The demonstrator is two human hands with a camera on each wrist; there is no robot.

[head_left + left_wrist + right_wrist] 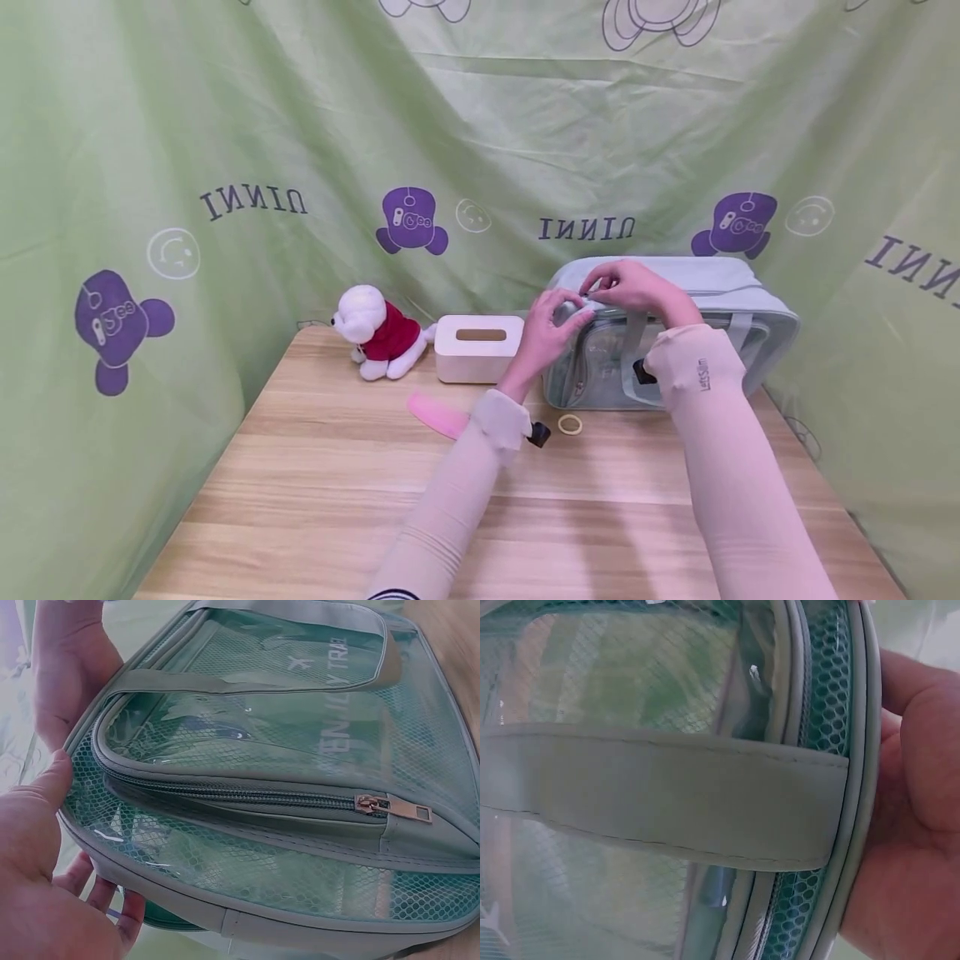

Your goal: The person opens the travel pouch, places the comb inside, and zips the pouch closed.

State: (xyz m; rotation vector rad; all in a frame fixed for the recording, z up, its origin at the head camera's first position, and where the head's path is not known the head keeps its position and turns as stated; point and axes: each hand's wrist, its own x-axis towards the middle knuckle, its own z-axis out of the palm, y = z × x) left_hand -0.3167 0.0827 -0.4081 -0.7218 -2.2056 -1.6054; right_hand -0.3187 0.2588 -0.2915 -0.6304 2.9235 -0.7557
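A pale green travel bag [780,321] with clear mesh-lined panels stands at the back right of the table. My left hand [546,329] grips its upper left corner, the thumb on the front edge and the fingers curled behind, as the left wrist view shows. Over the same corner, my right hand [633,287] pinches a small dark piece on the top seam, apparently a zipper pull; the fingertips are hidden in the right wrist view. A strap handle [667,795] crosses the front panel. The front pocket's metal zipper slider [371,804] hangs near the bag's bottom.
Left of the bag stand a white tissue box [480,346] and a white plush dog [390,333] in red. A pink curved object [435,415] lies partly under the left sleeve. A tan ring [570,424] lies before the bag. Green curtain [480,150] encloses the table.
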